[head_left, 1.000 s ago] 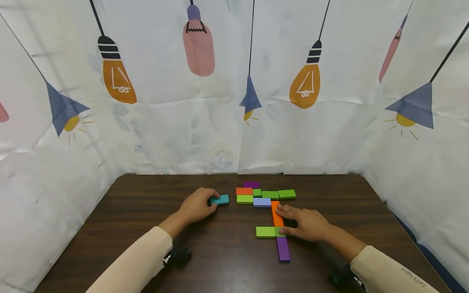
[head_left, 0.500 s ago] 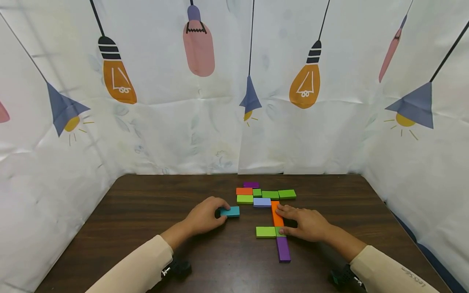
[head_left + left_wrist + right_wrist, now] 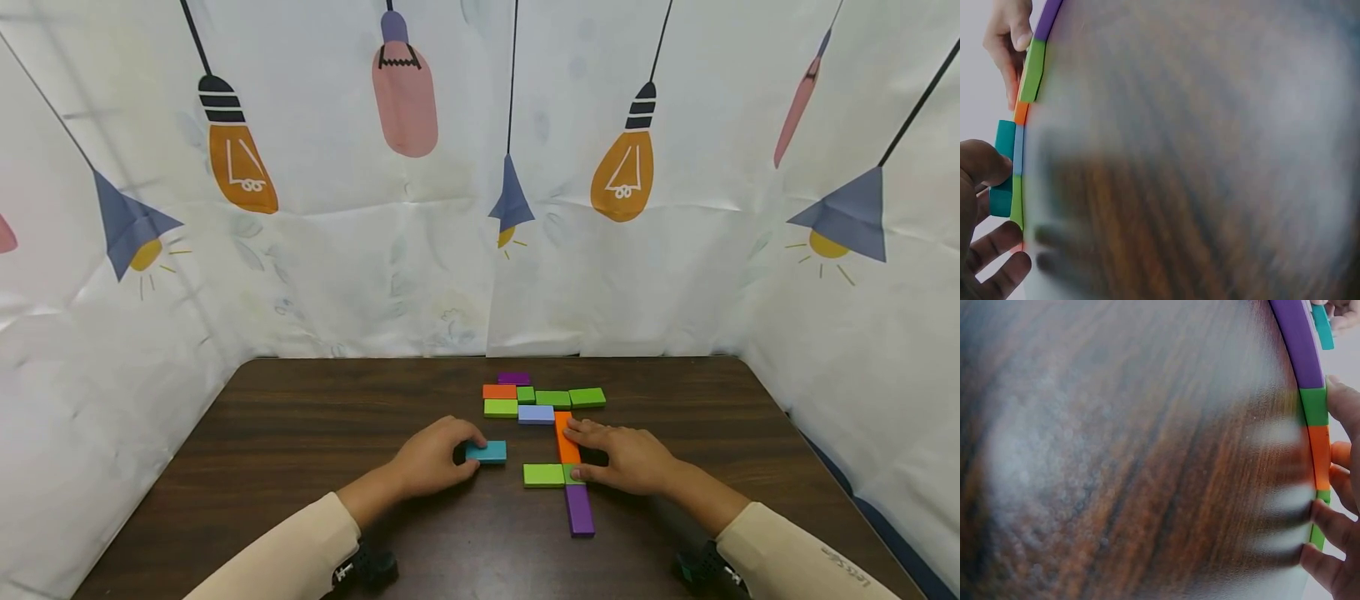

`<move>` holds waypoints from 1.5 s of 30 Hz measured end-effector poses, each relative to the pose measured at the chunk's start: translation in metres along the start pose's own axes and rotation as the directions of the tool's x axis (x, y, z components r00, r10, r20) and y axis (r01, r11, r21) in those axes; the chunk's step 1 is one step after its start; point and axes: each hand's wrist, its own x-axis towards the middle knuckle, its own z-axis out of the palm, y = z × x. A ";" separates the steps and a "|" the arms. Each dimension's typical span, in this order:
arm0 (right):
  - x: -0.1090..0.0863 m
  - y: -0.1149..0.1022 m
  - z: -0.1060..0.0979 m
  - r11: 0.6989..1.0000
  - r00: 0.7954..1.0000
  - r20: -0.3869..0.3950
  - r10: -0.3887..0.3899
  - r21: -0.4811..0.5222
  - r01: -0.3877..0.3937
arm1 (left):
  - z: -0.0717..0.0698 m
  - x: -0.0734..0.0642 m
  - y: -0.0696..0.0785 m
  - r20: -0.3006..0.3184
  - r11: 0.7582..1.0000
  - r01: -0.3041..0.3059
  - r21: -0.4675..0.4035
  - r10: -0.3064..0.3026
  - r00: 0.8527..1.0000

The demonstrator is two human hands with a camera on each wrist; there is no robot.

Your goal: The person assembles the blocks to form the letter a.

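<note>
My left hand (image 3: 438,457) pinches a teal block (image 3: 489,452) between thumb and fingers, left of the laid-out blocks. In the left wrist view the teal block (image 3: 1004,140) appears raised off the table. My right hand (image 3: 628,458) rests with its fingers on an orange block (image 3: 567,437) and its thumb at a small green block (image 3: 569,474), which it partly covers. A light green block (image 3: 543,476) adjoins that small block on the left. A purple block (image 3: 579,510) extends from it toward the near edge.
Behind the hands, a periwinkle block (image 3: 536,414), a lime block (image 3: 501,408), a red-orange block (image 3: 499,391), a purple block (image 3: 514,378) and several green blocks (image 3: 552,399) lie close together. They rest on a dark wooden table (image 3: 315,417), backed by a lamp-printed cloth (image 3: 450,275).
My left hand has carried the teal block to the right and nearer to me, toward the light green block. My right hand has stayed in place on the orange and green blocks.
</note>
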 end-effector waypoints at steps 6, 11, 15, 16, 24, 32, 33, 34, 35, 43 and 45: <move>0.000 0.000 0.000 1.000 1.000 0.001 0.000 0.001 0.000 | 0.007 -0.001 0.005 0.021 1.000 -0.018 -0.007 0.018 1.000; 0.000 0.000 0.001 1.000 1.000 -0.006 -0.007 -0.007 0.007 | 0.010 -0.001 0.009 0.022 0.999 -0.043 0.000 0.043 0.999; 0.000 0.000 0.001 1.000 1.000 -0.007 -0.007 -0.008 0.007 | 0.012 -0.001 0.011 0.024 0.999 -0.054 0.003 0.054 0.998; 0.000 0.000 0.001 1.000 1.000 -0.007 -0.007 -0.008 0.007 | 0.013 -0.001 0.012 0.025 0.998 -0.059 0.002 0.059 0.998; 0.000 -0.001 0.001 1.000 1.000 -0.004 0.001 0.001 -0.001 | 0.018 -0.001 0.014 0.032 0.997 -0.072 0.020 0.071 0.997; -0.001 -0.002 0.001 1.000 1.000 -0.003 0.005 0.006 -0.005 | 0.020 0.000 0.018 0.046 0.997 -0.078 0.029 0.076 0.996; -0.001 -0.002 0.001 1.000 1.000 -0.002 0.006 0.012 -0.006 | 0.020 0.000 0.018 0.050 0.997 -0.073 0.027 0.072 0.996; -0.001 -0.002 0.001 1.000 1.000 -0.002 0.006 0.015 -0.006 | 0.020 0.000 0.019 0.051 0.997 -0.072 0.026 0.070 0.996; -0.001 -0.002 0.001 1.000 1.000 -0.004 0.005 0.011 -0.005 | 0.020 0.000 0.019 0.053 0.997 -0.071 0.027 0.069 0.996; -0.001 0.000 0.001 1.000 1.000 -0.005 0.012 0.017 -0.012 | 0.018 0.001 0.020 0.073 0.997 -0.065 0.035 0.063 0.995; 0.000 0.000 0.002 1.000 1.000 -0.004 0.013 0.023 -0.013 | 0.017 0.002 0.019 0.080 0.997 -0.064 0.031 0.061 0.995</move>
